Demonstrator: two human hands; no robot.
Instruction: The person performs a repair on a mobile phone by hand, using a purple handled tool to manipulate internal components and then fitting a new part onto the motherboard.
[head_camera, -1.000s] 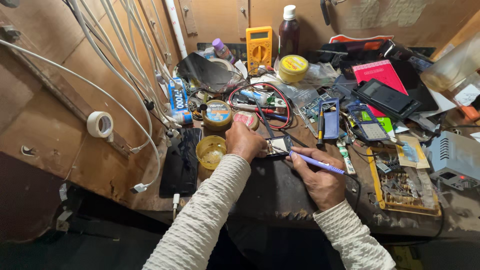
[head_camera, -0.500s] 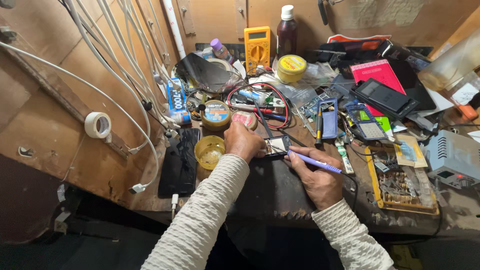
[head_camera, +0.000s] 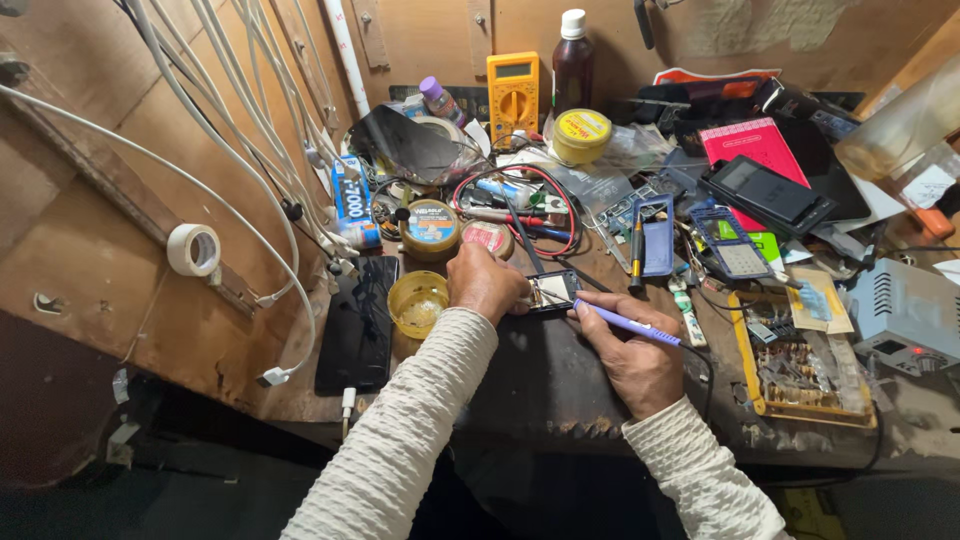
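Workbench (head_camera: 560, 390) carries the work. Left hand (head_camera: 485, 285) is closed over the small phone part (head_camera: 552, 291), pinning it down. Right hand (head_camera: 635, 355), just beside it, pinches a purple-handled tool (head_camera: 625, 324), tip at the part.

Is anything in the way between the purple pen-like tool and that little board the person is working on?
Nothing visible. The right hand holds the purple tool with its tip right at the small board, which the left hand steadies from the other side.
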